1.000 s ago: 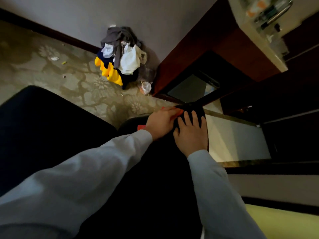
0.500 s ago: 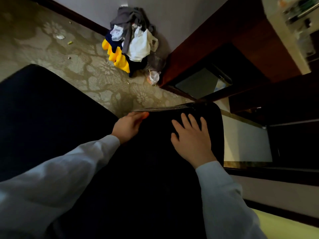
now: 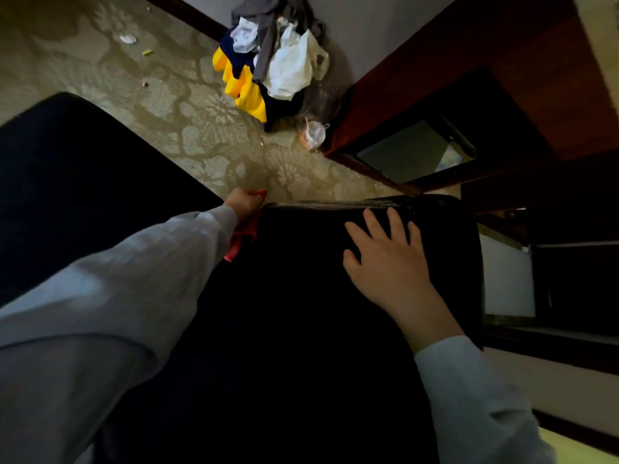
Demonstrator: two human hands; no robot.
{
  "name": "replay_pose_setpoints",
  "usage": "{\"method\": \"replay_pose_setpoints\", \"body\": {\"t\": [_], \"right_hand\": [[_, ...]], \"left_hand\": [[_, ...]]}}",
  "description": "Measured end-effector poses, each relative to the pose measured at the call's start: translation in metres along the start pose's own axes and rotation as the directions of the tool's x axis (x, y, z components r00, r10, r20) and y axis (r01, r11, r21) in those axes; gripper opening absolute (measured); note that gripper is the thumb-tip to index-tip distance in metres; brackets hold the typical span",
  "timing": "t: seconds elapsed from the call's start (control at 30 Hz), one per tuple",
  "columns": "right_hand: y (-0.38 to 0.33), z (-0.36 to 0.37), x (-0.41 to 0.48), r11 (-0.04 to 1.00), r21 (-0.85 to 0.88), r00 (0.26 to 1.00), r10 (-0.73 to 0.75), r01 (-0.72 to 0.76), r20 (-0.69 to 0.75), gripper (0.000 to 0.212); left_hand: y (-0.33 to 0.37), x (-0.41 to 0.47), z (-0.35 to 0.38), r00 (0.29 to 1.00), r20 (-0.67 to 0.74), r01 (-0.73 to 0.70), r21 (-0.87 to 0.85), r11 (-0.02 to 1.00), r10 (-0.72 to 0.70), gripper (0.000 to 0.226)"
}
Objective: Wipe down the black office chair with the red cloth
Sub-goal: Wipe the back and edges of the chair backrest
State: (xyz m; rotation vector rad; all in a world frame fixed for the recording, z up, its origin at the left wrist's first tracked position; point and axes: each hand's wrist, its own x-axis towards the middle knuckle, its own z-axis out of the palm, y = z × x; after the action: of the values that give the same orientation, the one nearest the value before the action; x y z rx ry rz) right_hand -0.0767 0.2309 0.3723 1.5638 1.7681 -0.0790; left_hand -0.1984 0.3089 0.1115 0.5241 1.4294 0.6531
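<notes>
a: where's the red cloth (image 3: 247, 231) right now?

b: it's bunched in your left hand (image 3: 244, 203), fingers curled round it, at the near corner of the black office chair (image 3: 301, 296). a tail hangs below your wrist against the chair's side.

a: how will it handle?

b: my guess is soft, light and floppy. hold it as a wad so the tail doesn't drag. the chair panel looks broad and padded, with a glossy edge strip (image 3: 335, 205) just past your right fingertips. an office chair will likely swivel or roll if you push it.

a: and my right hand (image 3: 385, 262)?

b: it's flat on the padding, fingers straight and spread, holding nothing, well apart from the cloth hand. it reads as a brace.

a: what's around?

b: beyond both hands there's patterned carpet (image 3: 174, 105) with small bits of litter. farther out a heap of clothes (image 3: 268, 61) lies against the wall with a clear plastic cup (image 3: 315, 133) beside it. a dark wooden desk (image 3: 502, 78) stands beyond your right hand.
</notes>
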Motion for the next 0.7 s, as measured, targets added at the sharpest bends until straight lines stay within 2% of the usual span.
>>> {"method": "replay_pose_setpoints", "body": {"t": [0.1, 0.17, 0.3, 0.4, 0.5, 0.57, 0.6, 0.63, 0.7], "right_hand": [[0.001, 0.002, -0.001, 1.000, 0.004, 1.000, -0.006, 0.006, 0.018, 0.052], [0.004, 0.000, 0.000, 0.999, 0.036, 0.998, -0.021, 0.019, 0.059, 0.052], [0.008, -0.009, 0.002, 0.978, 0.205, 0.976, -0.071, 0.028, 0.207, 0.052], [0.010, -0.012, 0.002, 0.970, 0.242, 0.966, -0.096, 0.036, 0.240, 0.051], [0.009, -0.012, 0.002, 0.968, 0.247, 0.964, -0.104, 0.041, 0.246, 0.051], [0.009, -0.012, 0.001, 0.967, 0.250, 0.964, -0.102, 0.039, 0.245, 0.051], [0.008, -0.012, 0.001, 0.968, 0.249, 0.965, -0.102, 0.039, 0.243, 0.051], [0.008, -0.012, 0.001, 0.969, 0.243, 0.965, -0.102, 0.042, 0.240, 0.051], [0.008, -0.011, 0.001, 0.972, 0.229, 0.967, -0.105, 0.050, 0.231, 0.051]], "left_hand": [[0.001, 0.011, 0.005, 0.992, 0.057, 0.109, 0.089, 0.990, -0.114, 0.033], [0.002, 0.016, 0.006, 0.989, 0.077, 0.115, 0.124, 0.986, -0.125, 0.037], [0.008, 0.009, 0.005, 0.998, 0.071, -0.025, 0.296, 0.955, 0.004, 0.040], [0.019, -0.008, 0.002, 0.978, 0.158, -0.193, 0.418, 0.888, 0.138, 0.035], [0.043, -0.039, 0.005, 0.890, 0.333, -0.425, 0.353, 0.833, 0.313, 0.027], [0.057, -0.060, 0.011, 0.800, 0.457, -0.512, 0.180, 0.840, 0.389, 0.025], [0.063, -0.068, 0.014, 0.759, 0.511, -0.507, 0.075, 0.859, 0.404, 0.024], [0.067, -0.075, 0.016, 0.731, 0.535, -0.497, -0.008, 0.868, 0.424, 0.024], [0.071, -0.076, 0.011, 0.711, 0.480, -0.551, -0.075, 0.831, 0.514, 0.025]]}}
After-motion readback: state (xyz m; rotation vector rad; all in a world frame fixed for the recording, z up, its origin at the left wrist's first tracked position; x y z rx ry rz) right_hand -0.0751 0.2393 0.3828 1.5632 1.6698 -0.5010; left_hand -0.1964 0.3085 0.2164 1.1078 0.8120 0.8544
